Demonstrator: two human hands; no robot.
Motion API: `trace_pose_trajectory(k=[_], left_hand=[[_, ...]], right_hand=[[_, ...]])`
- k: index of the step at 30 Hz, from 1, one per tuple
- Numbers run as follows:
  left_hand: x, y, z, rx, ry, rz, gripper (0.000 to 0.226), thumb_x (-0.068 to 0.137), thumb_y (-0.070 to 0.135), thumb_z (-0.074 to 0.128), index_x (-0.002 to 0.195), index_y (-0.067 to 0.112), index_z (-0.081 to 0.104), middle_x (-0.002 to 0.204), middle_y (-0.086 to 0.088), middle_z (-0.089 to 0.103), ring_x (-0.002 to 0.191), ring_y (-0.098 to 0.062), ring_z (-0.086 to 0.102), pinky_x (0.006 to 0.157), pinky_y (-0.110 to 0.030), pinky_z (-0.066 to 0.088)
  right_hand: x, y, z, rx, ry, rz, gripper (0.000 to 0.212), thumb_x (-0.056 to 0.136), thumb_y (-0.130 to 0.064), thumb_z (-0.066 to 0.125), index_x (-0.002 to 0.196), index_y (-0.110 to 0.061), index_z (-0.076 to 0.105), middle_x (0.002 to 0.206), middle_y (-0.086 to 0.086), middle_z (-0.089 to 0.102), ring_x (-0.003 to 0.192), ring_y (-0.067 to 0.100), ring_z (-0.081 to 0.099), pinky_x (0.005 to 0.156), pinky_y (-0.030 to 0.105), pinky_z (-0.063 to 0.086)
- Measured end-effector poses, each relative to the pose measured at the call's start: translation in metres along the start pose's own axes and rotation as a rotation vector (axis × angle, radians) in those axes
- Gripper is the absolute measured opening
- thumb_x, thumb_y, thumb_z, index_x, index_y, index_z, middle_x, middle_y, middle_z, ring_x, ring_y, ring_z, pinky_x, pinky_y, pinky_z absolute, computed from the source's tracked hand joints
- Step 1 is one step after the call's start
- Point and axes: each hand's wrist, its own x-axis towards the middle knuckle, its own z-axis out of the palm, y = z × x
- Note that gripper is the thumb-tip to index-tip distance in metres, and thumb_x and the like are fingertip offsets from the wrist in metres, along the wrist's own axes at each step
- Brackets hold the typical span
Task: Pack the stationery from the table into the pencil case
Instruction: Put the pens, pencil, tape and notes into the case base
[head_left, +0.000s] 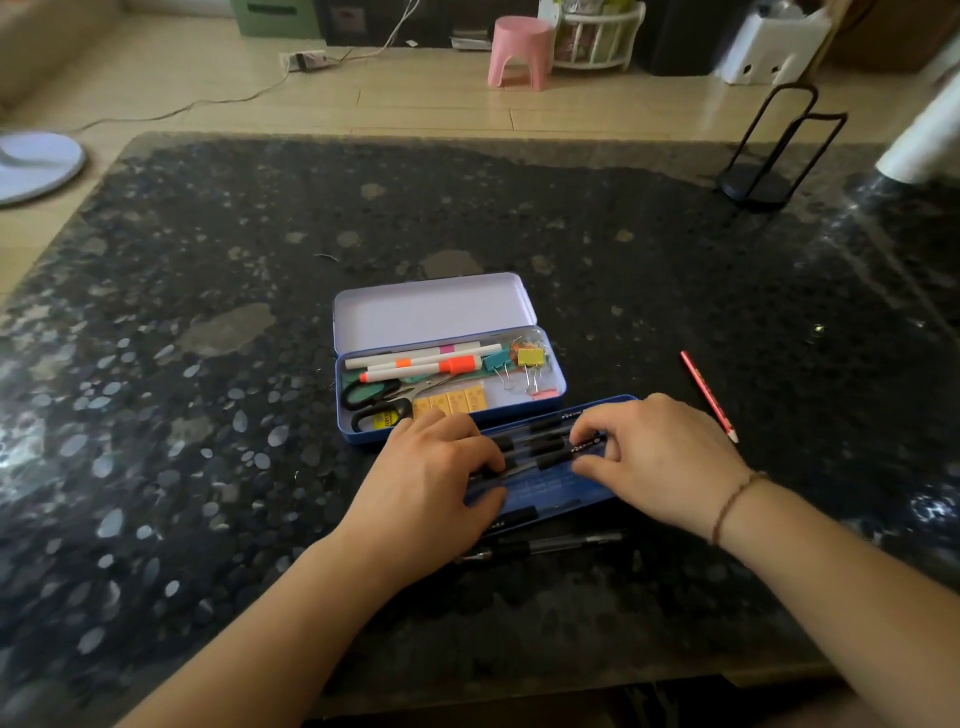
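A blue tin pencil case (555, 372) lies open mid-table, its pale lid (434, 310) tipped back. Inside are white markers with orange and pink bands (421, 361), black-handled scissors (376, 397), yellow erasers (457, 401) and coloured binder clips (530, 364). In front of it lies a blue inner tray (550, 486) with several black pens (545, 447) on it. My left hand (434, 486) presses on the tray's left end, covering the pens there. My right hand (657, 457) pinches a black pen at the tray's right end. More black pens (550, 543) lie on the table nearer to me.
A red pencil (709, 397) lies on the dark speckled table (208, 415) right of the case. A black wire stand (769, 156) and a white roll (924, 140) sit at the far right. A pink stool (519, 52) and cables are on the floor beyond.
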Motion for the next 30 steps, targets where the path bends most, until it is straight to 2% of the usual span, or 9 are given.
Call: trace_pose_trajectory(k=[4,8,11,18,23,26,30], left_hand=[[0.000,0.000,0.000,0.027,0.003,-0.001,0.019,0.075,0.035,0.073,0.092,0.030,0.068,0.090,0.013,0.059,0.087,-0.013,0.051,0.078,-0.039,0.048],[0.001,-0.001,0.001,0.009,0.007,-0.019,0.016,0.074,0.034,0.073,0.088,0.029,0.068,0.090,0.013,0.057,0.088,-0.012,0.051,0.077,-0.040,0.049],[0.001,-0.002,0.000,0.020,-0.008,-0.001,0.018,0.074,0.036,0.073,0.090,0.030,0.067,0.093,0.012,0.056,0.090,-0.012,0.051,0.077,-0.038,0.049],[0.001,-0.003,0.000,0.050,-0.033,0.033,0.018,0.074,0.035,0.071,0.090,0.030,0.065,0.096,0.011,0.056,0.091,-0.013,0.052,0.076,-0.037,0.048],[0.002,-0.006,-0.012,-0.101,-0.091,0.057,0.014,0.077,0.032,0.070,0.090,0.034,0.067,0.094,0.016,0.055,0.091,-0.007,0.051,0.079,-0.035,0.050],[0.001,-0.013,-0.022,-0.179,-0.196,0.094,0.012,0.079,0.030,0.069,0.089,0.037,0.069,0.086,0.019,0.055,0.087,-0.004,0.052,0.076,-0.029,0.050],[0.001,-0.013,-0.025,-0.147,-0.266,0.162,0.014,0.079,0.036,0.072,0.093,0.039,0.072,0.079,0.021,0.051,0.082,-0.004,0.049,0.073,-0.027,0.048]], right_hand=[[0.003,-0.003,0.005,-0.034,0.056,-0.023,0.014,0.086,-0.045,0.061,0.098,-0.039,0.059,0.063,-0.014,0.056,0.066,0.003,0.057,0.054,0.025,0.043],[0.004,0.002,-0.004,-0.050,0.048,0.005,0.011,0.083,-0.046,0.065,0.086,-0.042,0.055,0.064,-0.014,0.060,0.069,0.003,0.059,0.059,0.027,0.049],[0.003,0.005,-0.008,-0.096,0.000,0.002,0.008,0.083,-0.049,0.064,0.087,-0.043,0.063,0.066,-0.015,0.059,0.069,0.002,0.056,0.064,0.029,0.052],[0.002,0.001,-0.010,-0.122,-0.053,-0.001,0.014,0.084,-0.049,0.064,0.083,-0.038,0.056,0.071,-0.014,0.060,0.069,0.001,0.056,0.063,0.027,0.049],[-0.003,0.007,-0.016,-0.110,-0.039,0.042,0.017,0.084,-0.050,0.062,0.076,-0.038,0.055,0.073,-0.015,0.061,0.071,0.000,0.056,0.065,0.027,0.049],[-0.008,0.014,-0.023,-0.085,-0.117,0.068,0.015,0.082,-0.050,0.065,0.074,-0.038,0.062,0.084,-0.017,0.064,0.081,0.001,0.059,0.077,0.033,0.054],[-0.012,0.015,-0.022,-0.055,-0.280,0.055,0.006,0.084,-0.047,0.065,0.084,-0.041,0.066,0.092,-0.020,0.065,0.088,-0.001,0.059,0.084,0.030,0.053]])
